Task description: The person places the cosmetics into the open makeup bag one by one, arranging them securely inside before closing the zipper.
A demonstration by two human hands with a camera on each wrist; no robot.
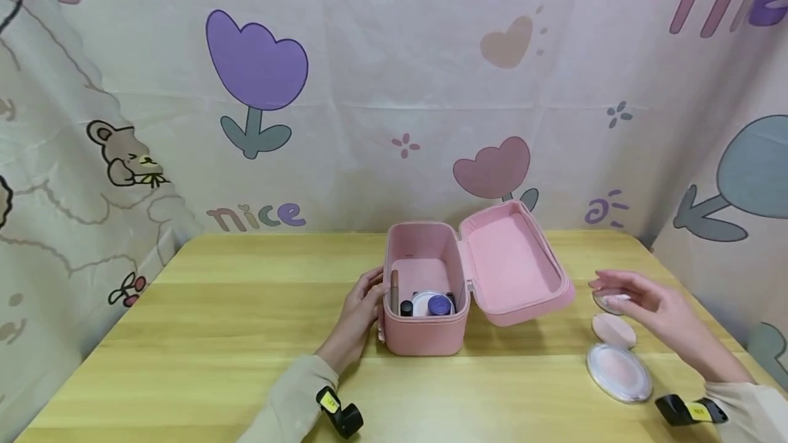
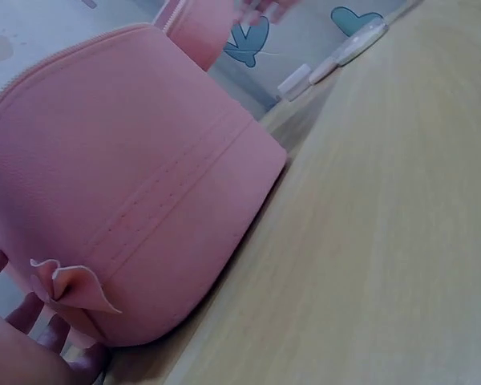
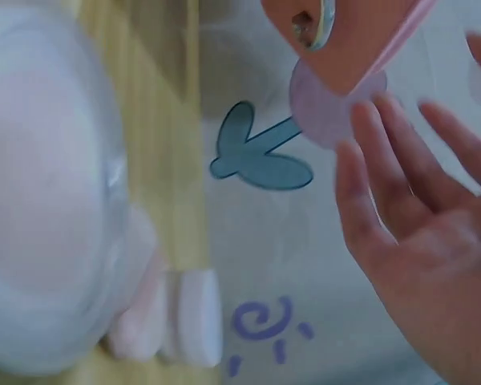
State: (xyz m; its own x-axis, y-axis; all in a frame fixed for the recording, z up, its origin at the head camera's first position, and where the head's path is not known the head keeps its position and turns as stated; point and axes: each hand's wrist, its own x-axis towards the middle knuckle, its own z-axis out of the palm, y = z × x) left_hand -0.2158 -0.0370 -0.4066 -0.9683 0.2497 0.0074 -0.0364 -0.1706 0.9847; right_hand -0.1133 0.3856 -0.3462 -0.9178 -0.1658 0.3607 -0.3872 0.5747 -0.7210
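A pink cosmetic case (image 1: 425,337) stands on the table with its lid (image 1: 514,262) swung out to the right. In it are a brown tube (image 1: 395,289), a small black-capped item (image 1: 406,308), a white round item (image 1: 421,304) and a blue-topped round jar (image 1: 439,305). My left hand (image 1: 357,316) rests against the case's left side; in the left wrist view its fingertips touch near a bow-like tab (image 2: 76,289). Over a small round item (image 1: 606,301) hovers my right hand (image 1: 655,313), fingers extended and empty in the right wrist view (image 3: 433,216).
In front of the small round item lie a pale pink round piece (image 1: 613,331) and a larger clear-rimmed round compact (image 1: 618,372). Bare wooden table (image 1: 215,333) extends left of the case. A printed cloth (image 1: 369,53) hangs behind and along both sides.
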